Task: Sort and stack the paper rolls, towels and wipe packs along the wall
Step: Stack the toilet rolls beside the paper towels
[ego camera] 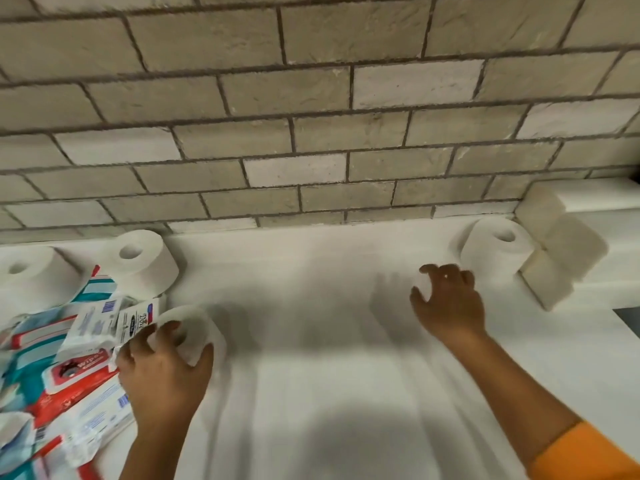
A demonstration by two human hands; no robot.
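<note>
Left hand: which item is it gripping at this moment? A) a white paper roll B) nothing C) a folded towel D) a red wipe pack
A: the left hand curls its fingers round the paper roll, while the wipe packs lie to its left, not in its grip.

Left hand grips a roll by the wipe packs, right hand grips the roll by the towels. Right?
Not quite. The head view shows the right hand holding nothing, fingers spread beside the right roll by the towels. The left hand does grip the left roll by the wipe packs.
</note>
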